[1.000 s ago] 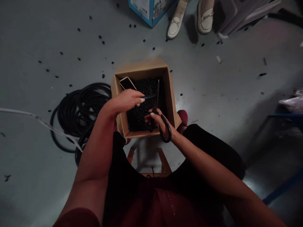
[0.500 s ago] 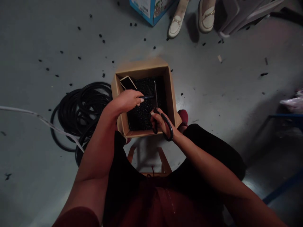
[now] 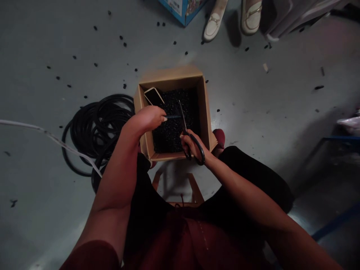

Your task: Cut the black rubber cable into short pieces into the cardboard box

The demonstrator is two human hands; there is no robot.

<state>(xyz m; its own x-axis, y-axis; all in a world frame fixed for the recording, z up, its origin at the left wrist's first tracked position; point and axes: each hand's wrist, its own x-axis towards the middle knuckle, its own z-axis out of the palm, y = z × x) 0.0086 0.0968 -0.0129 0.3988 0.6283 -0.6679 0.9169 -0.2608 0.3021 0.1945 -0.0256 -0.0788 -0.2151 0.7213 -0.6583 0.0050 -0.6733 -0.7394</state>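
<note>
My left hand [image 3: 152,117] is closed around a thin, ribbed dark tube [image 3: 173,117] that sticks out to the right over the cardboard box [image 3: 207,112]. In my right hand [image 3: 192,141] is a pair of black-handled scissors [image 3: 182,114], its blades pointing up and away, right by the tube's free end. Whether the blades touch the tube I cannot tell. Many small black pieces [image 3: 171,137] fill the bottom of the box. A flat dark rectangle with a pale rim [image 3: 154,96] leans in the box's far left corner.
A coil of black hose [image 3: 84,129] lies left of the box, with a white cord [image 3: 56,140] crossing it. Small black bits are scattered on the floor. Farther off are another person's shoes [image 3: 213,26], a blue carton [image 3: 177,9] and a grey plastic stool [image 3: 287,17].
The scissors have tilted leftward, and their blades look more spread at the tube. My left hand has shifted slightly left. The whole view has shifted a little.
</note>
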